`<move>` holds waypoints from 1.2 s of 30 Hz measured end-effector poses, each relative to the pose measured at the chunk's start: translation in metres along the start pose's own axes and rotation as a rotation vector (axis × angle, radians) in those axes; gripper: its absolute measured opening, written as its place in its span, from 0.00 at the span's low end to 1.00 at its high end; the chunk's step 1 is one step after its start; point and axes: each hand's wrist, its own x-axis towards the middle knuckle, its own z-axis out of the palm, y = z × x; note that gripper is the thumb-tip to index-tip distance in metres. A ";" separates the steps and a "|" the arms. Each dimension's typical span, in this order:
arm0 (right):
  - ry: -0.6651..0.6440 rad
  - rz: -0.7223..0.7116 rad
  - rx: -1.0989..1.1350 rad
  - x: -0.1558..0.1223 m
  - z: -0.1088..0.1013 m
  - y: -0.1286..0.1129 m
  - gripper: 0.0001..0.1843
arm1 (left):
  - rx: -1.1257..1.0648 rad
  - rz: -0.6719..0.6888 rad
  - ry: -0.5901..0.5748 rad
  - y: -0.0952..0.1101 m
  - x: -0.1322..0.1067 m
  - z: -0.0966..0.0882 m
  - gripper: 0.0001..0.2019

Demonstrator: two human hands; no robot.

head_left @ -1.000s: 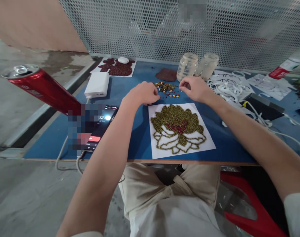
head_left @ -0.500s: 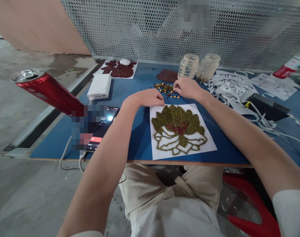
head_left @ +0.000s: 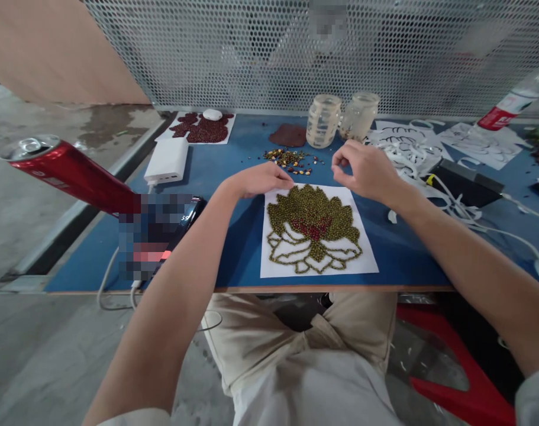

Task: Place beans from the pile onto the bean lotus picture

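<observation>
A white sheet (head_left: 276, 269) lies near the table's front edge and bears a lotus picture (head_left: 316, 204). Its upper petals are filled with green beans, its centre with red ones, and several lower petals are only outlined. My left hand (head_left: 265, 178) rests on the sheet's upper left corner, fingers stretched out. Above the sheet's upper right corner is my right hand (head_left: 362, 168), its fingers curled and closed; whatever they hold is too small or hidden to make out. A loose pile of mixed beans (head_left: 287, 157) lies behind the sheet, between the hands.
Two glass jars (head_left: 323, 121) stand by the perforated metal screen (head_left: 251, 65). Left are a red can (head_left: 74, 177), a phone (head_left: 180, 228) and a white power bank (head_left: 167, 161). Paper strips (head_left: 406, 155), a black box (head_left: 464, 180), cables and a bottle (head_left: 513, 106) occupy the right.
My right hand has left the bean pile and moved right and nearer to me. My left hand stays at the sheet's corner, its fingers now flatter. The view has shifted slightly.
</observation>
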 end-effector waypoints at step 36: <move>-0.622 -0.293 0.347 -0.027 -0.011 -0.040 0.01 | 0.103 -0.158 -0.014 -0.009 -0.006 -0.012 0.29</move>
